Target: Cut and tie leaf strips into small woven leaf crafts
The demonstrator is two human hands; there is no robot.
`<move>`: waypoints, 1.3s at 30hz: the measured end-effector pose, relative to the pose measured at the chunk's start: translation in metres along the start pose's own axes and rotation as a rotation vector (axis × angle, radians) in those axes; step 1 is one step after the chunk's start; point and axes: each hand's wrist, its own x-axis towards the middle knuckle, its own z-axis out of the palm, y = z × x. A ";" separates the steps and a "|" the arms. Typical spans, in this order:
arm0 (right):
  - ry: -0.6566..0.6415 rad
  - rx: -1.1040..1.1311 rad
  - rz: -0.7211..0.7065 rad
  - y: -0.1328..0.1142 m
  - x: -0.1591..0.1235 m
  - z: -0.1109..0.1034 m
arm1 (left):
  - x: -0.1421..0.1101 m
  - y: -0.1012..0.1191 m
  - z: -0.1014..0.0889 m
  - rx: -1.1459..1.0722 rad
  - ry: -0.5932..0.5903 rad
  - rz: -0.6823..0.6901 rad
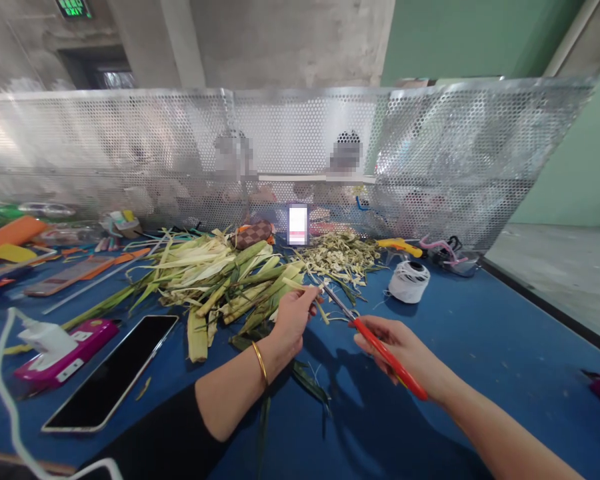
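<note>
My left hand (293, 319), a gold bangle on its wrist, pinches a pale green strip of husk (294, 285) between thumb and fingers. My right hand (410, 350) is wrapped around the red handles of scissors (386, 352). Their metal blades reach toward the left fingertips, close to the strip; whether they touch it I cannot tell. Beside and behind my left hand lies a heap of long husk leaves (200, 267). Beyond the blades is a pile of short cut pieces (347, 255).
A spool of white string (409, 281) stands on the blue table (430, 433), right of the cut pieces. A phone (113, 373) and a purple power strip (70, 353) with a white cable lie left. A perforated metal screen (290, 127) runs across the back, with people behind it.
</note>
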 end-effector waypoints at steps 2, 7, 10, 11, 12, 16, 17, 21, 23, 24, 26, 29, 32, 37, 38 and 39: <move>0.013 -0.005 0.012 -0.001 0.000 0.001 | -0.001 -0.001 0.001 -0.001 -0.011 0.007; 0.020 -0.032 0.028 -0.001 0.001 0.003 | -0.001 -0.003 0.002 0.008 -0.040 0.032; 0.026 -0.014 0.024 -0.001 0.001 0.004 | 0.000 -0.005 0.002 0.021 -0.039 0.039; 0.027 -0.009 0.020 0.000 0.002 0.005 | 0.000 -0.005 0.003 0.024 -0.038 0.035; 0.028 -0.006 0.013 0.000 0.002 0.006 | 0.000 -0.006 0.003 0.026 -0.038 0.029; 0.045 0.002 -0.034 0.005 0.003 0.009 | 0.001 -0.005 0.003 0.022 -0.045 0.008; 0.052 0.005 -0.042 0.006 0.003 0.010 | 0.001 -0.004 0.003 0.022 -0.047 0.004; 0.077 -0.011 -0.057 0.009 0.004 0.012 | 0.003 -0.005 0.002 0.030 -0.052 -0.015; 0.085 -0.029 -0.059 0.010 0.005 0.012 | 0.004 -0.005 0.001 0.027 -0.056 -0.022; 0.085 -0.035 -0.048 0.010 0.005 0.013 | 0.005 -0.005 0.001 0.021 -0.058 -0.025; 0.080 -0.032 -0.007 0.010 0.007 0.014 | 0.005 -0.004 0.000 0.006 -0.059 -0.029; 0.133 0.055 0.066 0.010 0.010 0.012 | 0.005 -0.001 -0.001 -0.009 -0.075 -0.055; 0.256 0.264 0.072 0.010 0.011 0.002 | 0.004 0.004 -0.005 -0.016 -0.141 -0.095; 0.286 0.360 -0.100 0.005 0.003 -0.019 | 0.003 0.008 -0.009 0.004 -0.279 -0.139; 0.290 0.315 -0.137 0.005 0.002 -0.021 | 0.002 0.009 -0.009 0.018 -0.296 -0.123; 0.306 0.263 -0.170 0.006 0.001 -0.022 | 0.001 0.010 -0.009 0.036 -0.308 -0.099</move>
